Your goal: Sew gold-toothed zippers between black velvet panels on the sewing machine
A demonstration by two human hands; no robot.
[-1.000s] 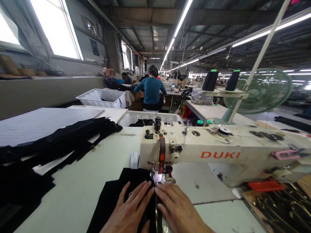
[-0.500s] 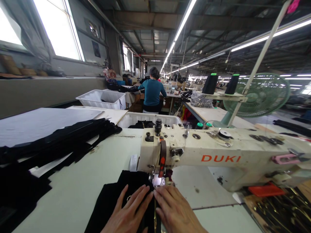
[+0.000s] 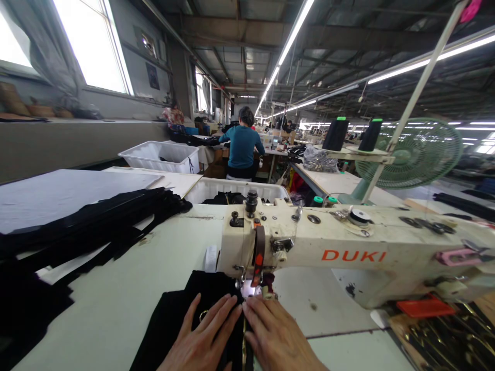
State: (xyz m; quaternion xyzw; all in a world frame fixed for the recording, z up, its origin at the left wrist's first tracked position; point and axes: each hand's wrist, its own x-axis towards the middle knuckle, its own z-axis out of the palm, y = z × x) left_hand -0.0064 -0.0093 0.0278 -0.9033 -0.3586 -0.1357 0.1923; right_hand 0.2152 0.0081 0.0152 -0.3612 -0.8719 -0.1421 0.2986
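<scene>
Black fabric (image 3: 162, 319) lies on the pale table, its upper edge close to the lit needle area of a white sewing machine (image 3: 294, 247) marked DUKI. My left hand (image 3: 204, 335) rests on the fabric, palm down with its fingers spread. Just right of it, my right hand (image 3: 276, 330) lies flat near the needle, over the fabric's right edge. A gold-coloured zipper strip (image 3: 244, 342) runs between the two hands. Near the left fingers a small gold ring (image 3: 203, 314) shows on the fabric.
Stacked black pieces (image 3: 96, 221) cover the table's left side. Behind the machine are a white bin (image 3: 240, 188), thread cones (image 3: 335, 135) and a green fan (image 3: 410, 154). A red tray (image 3: 425, 307) sits at right. A person in teal (image 3: 243, 147) sits ahead, facing away.
The view has shifted slightly. Both hands keep nearly the same pose on the fabric.
</scene>
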